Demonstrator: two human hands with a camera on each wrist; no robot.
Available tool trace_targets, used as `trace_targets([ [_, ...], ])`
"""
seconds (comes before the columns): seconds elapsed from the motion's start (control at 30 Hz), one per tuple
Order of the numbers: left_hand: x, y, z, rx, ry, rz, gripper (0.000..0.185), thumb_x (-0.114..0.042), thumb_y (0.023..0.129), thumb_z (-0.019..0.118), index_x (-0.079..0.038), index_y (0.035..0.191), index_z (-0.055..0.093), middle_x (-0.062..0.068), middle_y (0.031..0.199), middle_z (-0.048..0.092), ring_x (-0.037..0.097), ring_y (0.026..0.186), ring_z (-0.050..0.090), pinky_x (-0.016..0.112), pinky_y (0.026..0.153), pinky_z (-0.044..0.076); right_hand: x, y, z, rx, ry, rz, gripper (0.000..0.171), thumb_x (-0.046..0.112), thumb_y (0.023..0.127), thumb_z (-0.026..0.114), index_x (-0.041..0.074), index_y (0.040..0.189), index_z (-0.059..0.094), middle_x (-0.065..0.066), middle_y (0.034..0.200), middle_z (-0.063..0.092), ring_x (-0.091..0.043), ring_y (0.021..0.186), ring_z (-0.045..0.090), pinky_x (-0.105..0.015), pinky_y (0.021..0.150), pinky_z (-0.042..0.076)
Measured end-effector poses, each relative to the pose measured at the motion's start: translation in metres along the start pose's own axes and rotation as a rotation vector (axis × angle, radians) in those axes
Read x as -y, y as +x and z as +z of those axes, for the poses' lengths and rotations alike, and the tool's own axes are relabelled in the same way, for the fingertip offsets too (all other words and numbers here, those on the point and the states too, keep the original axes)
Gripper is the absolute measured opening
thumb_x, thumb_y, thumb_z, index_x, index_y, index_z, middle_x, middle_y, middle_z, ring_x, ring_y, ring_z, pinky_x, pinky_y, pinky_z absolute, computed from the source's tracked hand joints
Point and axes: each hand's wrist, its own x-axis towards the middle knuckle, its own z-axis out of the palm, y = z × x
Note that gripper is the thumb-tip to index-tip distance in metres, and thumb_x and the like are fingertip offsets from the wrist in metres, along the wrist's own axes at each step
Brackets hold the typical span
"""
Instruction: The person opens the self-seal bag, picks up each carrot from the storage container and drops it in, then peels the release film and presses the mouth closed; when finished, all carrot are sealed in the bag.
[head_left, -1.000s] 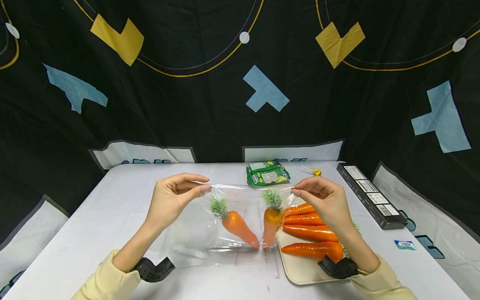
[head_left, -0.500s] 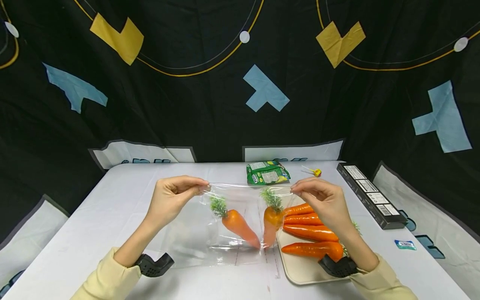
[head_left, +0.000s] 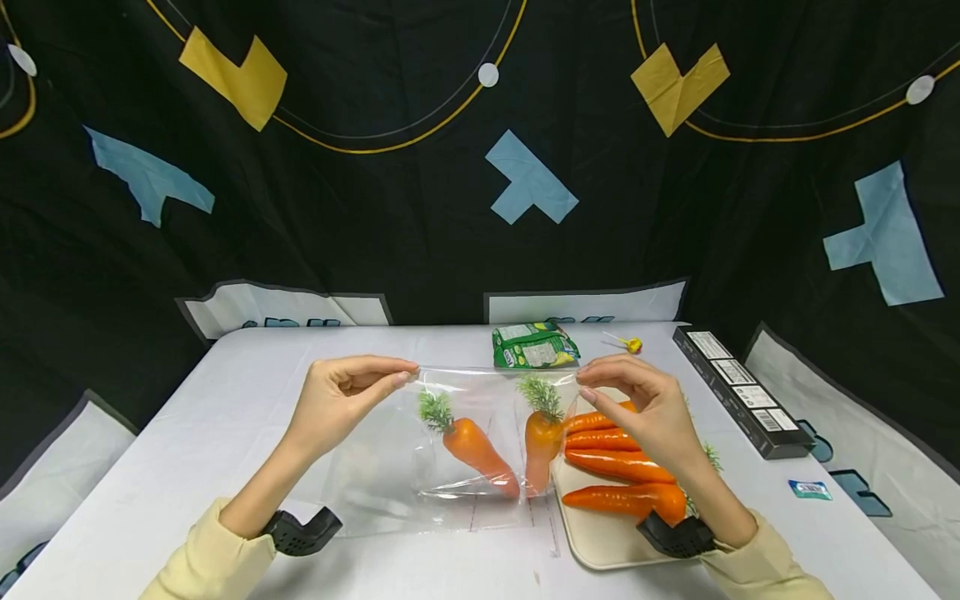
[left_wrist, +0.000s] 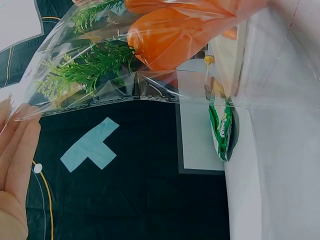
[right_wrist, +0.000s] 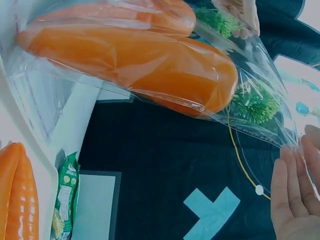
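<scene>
A clear plastic bag [head_left: 378, 475] hangs upright over the table, its mouth stretched level between my two hands. My left hand [head_left: 333, 408] pinches the left end of the rim with thumb and fingertips. At the other end my right hand [head_left: 645, 408] holds the corner, thumb tip slightly below the fingertips. Inside the bag, one orange carrot [head_left: 477, 452] with a green tuft leans diagonally, beside a second carrot [head_left: 543, 446] that stands nearly upright. In the right wrist view, bag film lies between the thumb and fingers of the right hand [right_wrist: 295, 190].
A cream tray [head_left: 592, 552] with several carrots [head_left: 622, 465] sits under my right forearm. Behind the bag lie a green snack packet [head_left: 534, 346] and a yellow lollipop [head_left: 633, 344]. A long black box [head_left: 742, 392] and a small blue-green packet [head_left: 810, 490] are on the right.
My right hand has shifted slightly left, its thumb now a little apart from the fingertips. The left hand and the carrots in the bag have barely moved.
</scene>
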Motion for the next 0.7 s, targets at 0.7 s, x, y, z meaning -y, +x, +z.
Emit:
trace_targets([
  [0.7,0.0026,-0.0013,0.0038,0.012,-0.084,0.005,0.031,0.009,0.076,0.076,0.000,0.105,0.072,0.013,0.099,0.072,0.023,0.084,0.072,0.034,0.075,0.057,-0.0053,-0.0007,0.0074,-0.012,0.037,-0.012,0.032,-0.020,0.073,0.072,-0.005,0.100,0.063,-0.012,0.099,0.062,-0.018,0.088,0.065,-0.031,0.082,0.055],
])
